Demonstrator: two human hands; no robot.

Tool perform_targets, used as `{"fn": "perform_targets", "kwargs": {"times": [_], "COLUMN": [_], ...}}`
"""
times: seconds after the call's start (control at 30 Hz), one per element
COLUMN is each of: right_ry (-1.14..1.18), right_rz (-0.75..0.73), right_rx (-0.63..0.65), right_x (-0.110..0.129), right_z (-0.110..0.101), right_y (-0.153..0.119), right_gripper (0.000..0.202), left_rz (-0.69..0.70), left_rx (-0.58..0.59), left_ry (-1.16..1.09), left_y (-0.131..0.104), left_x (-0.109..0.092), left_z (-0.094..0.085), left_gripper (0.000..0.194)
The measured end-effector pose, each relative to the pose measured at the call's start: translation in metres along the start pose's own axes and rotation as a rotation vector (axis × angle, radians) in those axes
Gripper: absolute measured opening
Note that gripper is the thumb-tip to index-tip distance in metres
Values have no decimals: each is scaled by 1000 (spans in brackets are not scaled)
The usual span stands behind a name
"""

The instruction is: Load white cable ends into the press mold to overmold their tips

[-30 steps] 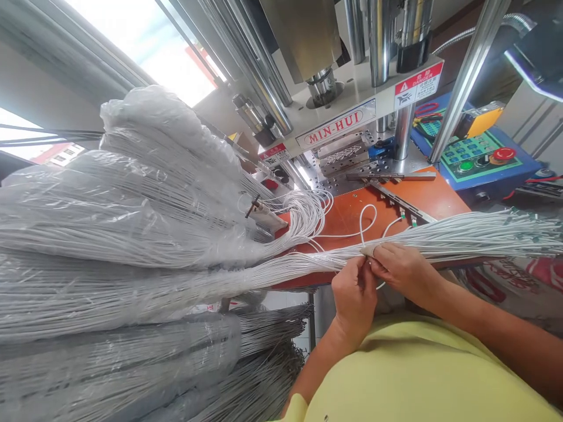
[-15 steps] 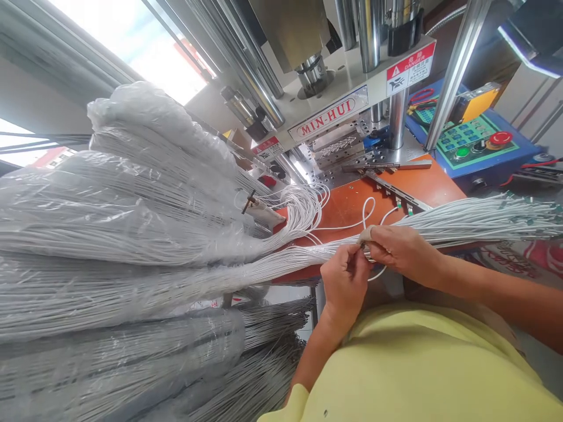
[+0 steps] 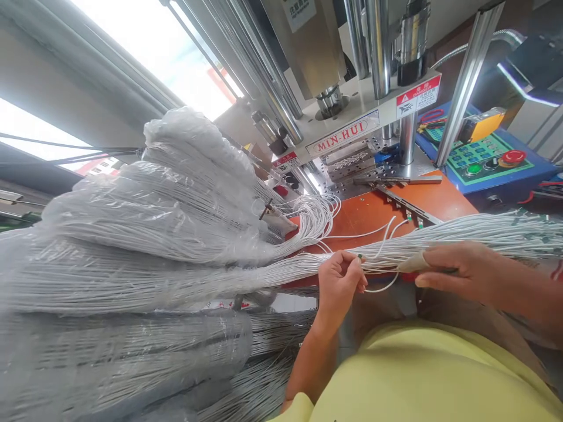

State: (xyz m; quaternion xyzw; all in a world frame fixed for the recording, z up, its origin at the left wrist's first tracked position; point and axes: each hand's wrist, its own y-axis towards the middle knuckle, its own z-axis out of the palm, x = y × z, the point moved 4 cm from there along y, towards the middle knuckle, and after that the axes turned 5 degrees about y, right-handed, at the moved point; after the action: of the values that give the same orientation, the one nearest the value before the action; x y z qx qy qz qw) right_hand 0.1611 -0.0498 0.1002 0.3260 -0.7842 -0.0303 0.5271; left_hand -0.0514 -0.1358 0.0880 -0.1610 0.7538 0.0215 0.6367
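Note:
My left hand is closed in a pinch on the end of a white cable, where a small green connector sticks out past the fingertips. Apart from it, to the right, my right hand has its thumb and fingers stretched out, with a pale cover on one fingertip and nothing visible between them. It hovers at the near side of a long bundle of white cables, whose right ends carry small greenish tips. Behind the hands, a slotted metal bar holds a few cable ends with green parts.
A MIN-HUI press with steel columns stands behind the orange tabletop. The blue control box, with a red stop button, is at the right. Plastic-wrapped cable bundles fill the left, beside a looped coil of cable.
My right hand has let go at the fingertips of my left hand and moved right, its fingers opening. My left hand still pinches the cable end, whose green connector now shows. The view has shifted slightly.

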Motion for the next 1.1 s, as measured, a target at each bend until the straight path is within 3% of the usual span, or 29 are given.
{"fn": "perform_targets", "kwargs": {"times": [0.17,0.3,0.47,0.57,0.77,0.93,1.1], "right_ry": [0,29,147,284,607,763,633], "right_rz": [-24,-69,20,134,349,355,329], "right_rx": [-11,9,107,185,170,184,136], "right_x": [25,30,18,10,-5,-8,-11], "right_z": [30,46,50,53,66,67,62], "right_y": [1,6,9,10,7,7,6], "right_gripper": [23,21,25,30,38,43,45], "left_rz": [11,122,200,154,74,85,134], "left_rx": [11,-40,-25,33,106,84,88], "left_ry": [34,148,238,164,27,28,102], "left_y": [1,-4,-7,-4,2,5,11], "left_x": [1,-2,-2,2,4,3,6], "left_z": [9,17,19,19,22,22,21], "left_gripper": [23,19,15,16,18,19,18]}}
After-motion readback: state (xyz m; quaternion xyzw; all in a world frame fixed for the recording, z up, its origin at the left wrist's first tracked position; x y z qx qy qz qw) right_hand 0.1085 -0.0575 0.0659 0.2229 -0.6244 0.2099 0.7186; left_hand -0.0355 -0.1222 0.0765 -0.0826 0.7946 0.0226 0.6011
